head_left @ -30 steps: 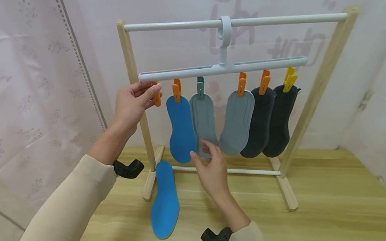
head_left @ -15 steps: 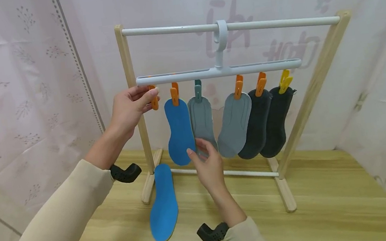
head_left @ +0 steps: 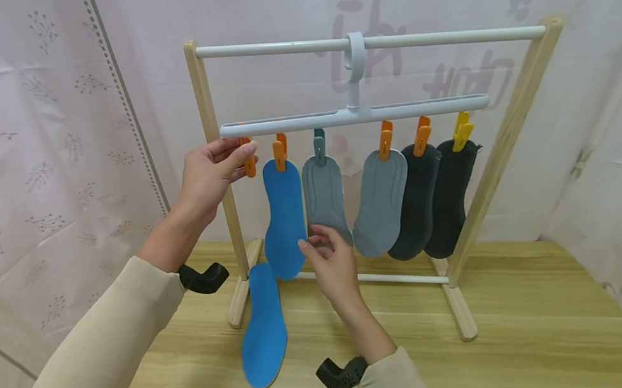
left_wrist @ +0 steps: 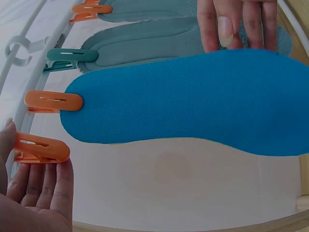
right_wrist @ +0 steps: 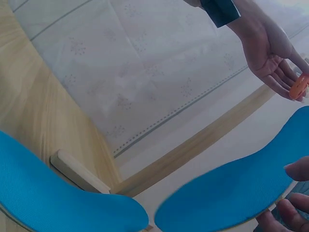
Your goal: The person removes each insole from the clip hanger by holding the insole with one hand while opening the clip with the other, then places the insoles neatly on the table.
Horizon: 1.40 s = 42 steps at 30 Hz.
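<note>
My left hand (head_left: pixel 207 170) pinches an orange clothespin (head_left: pixel 248 157) at the left end of the grey-white hanger (head_left: pixel 291 123); nothing hangs from that clip. Beside it a blue insole (head_left: pixel 284 219) dangles from another orange clothespin (head_left: pixel 280 152). My right hand (head_left: pixel 335 268) is at this insole's right edge, its thumb close against the edge and its fingers loosely bent in front of a grey insole (head_left: pixel 322 192). In the left wrist view the right fingertips (left_wrist: pixel 225 34) meet the blue edge. A second blue insole (head_left: pixel 263 330) lies on the table.
A wooden rack with a white top rod (head_left: pixel 443 38) carries the hanger. Farther right hang another grey insole (head_left: pixel 381 205) and two black ones, the outer black insole (head_left: pixel 450 197) on a yellow clip. Wooden feet (head_left: pixel 460 311) stand on the wood-grain table (head_left: pixel 533 322). Patterned cloth surrounds it.
The hanging blue insole has swung left and lower in view, away from the right fingers. My left hand stays on its clothespin. The right hand has barely moved in the last half second.
</note>
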Each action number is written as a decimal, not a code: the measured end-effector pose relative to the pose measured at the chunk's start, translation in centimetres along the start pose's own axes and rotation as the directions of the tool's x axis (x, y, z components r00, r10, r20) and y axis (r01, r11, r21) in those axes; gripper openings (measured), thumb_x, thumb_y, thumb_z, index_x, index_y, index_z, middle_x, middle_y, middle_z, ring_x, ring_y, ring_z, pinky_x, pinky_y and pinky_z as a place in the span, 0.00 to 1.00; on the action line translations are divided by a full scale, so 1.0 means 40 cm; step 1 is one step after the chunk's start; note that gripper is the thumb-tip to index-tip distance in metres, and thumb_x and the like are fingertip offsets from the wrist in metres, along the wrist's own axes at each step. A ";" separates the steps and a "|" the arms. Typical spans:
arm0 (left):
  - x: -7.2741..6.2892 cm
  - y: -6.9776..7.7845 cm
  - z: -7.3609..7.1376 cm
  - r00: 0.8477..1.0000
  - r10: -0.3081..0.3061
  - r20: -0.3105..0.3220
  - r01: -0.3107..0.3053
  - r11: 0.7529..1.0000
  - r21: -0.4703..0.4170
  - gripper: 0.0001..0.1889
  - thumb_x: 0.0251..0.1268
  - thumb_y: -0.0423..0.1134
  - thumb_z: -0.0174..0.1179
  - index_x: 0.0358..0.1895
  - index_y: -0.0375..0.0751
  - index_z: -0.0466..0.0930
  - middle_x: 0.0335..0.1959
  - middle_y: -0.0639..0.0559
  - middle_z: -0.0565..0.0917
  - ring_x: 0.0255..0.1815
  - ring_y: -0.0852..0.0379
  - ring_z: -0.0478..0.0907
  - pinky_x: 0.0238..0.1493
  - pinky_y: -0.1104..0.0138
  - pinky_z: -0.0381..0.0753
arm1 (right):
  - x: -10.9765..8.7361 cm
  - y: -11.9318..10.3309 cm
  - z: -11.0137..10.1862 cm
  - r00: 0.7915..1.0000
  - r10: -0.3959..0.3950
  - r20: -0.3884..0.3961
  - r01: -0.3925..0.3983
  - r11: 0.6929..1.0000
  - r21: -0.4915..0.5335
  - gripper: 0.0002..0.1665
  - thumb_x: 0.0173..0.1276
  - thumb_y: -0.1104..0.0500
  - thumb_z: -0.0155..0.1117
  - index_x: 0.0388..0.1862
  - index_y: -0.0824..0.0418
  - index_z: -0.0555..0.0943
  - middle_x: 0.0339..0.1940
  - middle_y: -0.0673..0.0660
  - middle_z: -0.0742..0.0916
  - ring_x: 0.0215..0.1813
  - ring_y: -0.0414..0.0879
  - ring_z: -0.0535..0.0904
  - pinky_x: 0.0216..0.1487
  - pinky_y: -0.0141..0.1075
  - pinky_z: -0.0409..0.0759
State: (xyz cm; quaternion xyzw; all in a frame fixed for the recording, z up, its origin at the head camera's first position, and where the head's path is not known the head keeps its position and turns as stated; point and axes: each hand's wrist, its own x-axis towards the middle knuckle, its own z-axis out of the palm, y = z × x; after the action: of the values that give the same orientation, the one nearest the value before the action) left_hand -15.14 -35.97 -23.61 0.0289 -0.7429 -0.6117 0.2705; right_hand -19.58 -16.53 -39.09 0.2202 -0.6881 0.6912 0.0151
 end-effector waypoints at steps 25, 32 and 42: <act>0.005 -0.008 -0.001 1.000 -0.009 0.008 0.009 1.000 0.016 0.24 0.70 0.49 0.63 0.64 0.40 0.79 0.59 0.44 0.84 0.54 0.56 0.86 0.63 0.61 0.82 | 0.001 0.013 0.005 0.991 -0.006 0.130 0.007 1.000 -0.008 0.25 0.73 0.63 0.63 0.68 0.66 0.75 0.60 0.67 0.85 0.58 0.58 0.81 0.61 0.45 0.81; 0.005 -0.010 -0.002 1.000 -0.007 0.016 0.007 1.000 0.013 0.25 0.71 0.48 0.62 0.66 0.40 0.77 0.62 0.40 0.82 0.56 0.54 0.86 0.63 0.61 0.83 | -0.002 0.020 -0.001 0.971 0.036 0.236 -0.053 0.996 0.065 0.25 0.76 0.65 0.58 0.70 0.66 0.72 0.66 0.68 0.78 0.67 0.62 0.77 0.69 0.44 0.78; 0.002 -0.011 -0.002 1.000 0.014 0.023 -0.014 1.000 0.025 0.25 0.70 0.48 0.63 0.65 0.39 0.78 0.60 0.41 0.83 0.54 0.56 0.86 0.61 0.60 0.84 | -0.003 0.011 -0.020 0.938 0.098 0.332 -0.135 0.987 0.088 0.28 0.79 0.64 0.53 0.76 0.59 0.66 0.72 0.67 0.74 0.62 0.63 0.81 0.54 0.46 0.87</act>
State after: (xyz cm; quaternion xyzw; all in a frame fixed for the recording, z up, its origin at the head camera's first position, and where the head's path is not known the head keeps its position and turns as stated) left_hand -15.30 -36.17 -23.98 0.0202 -0.7537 -0.6006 0.2660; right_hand -19.84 -15.74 -39.51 0.2909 -0.6541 0.6814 -0.1521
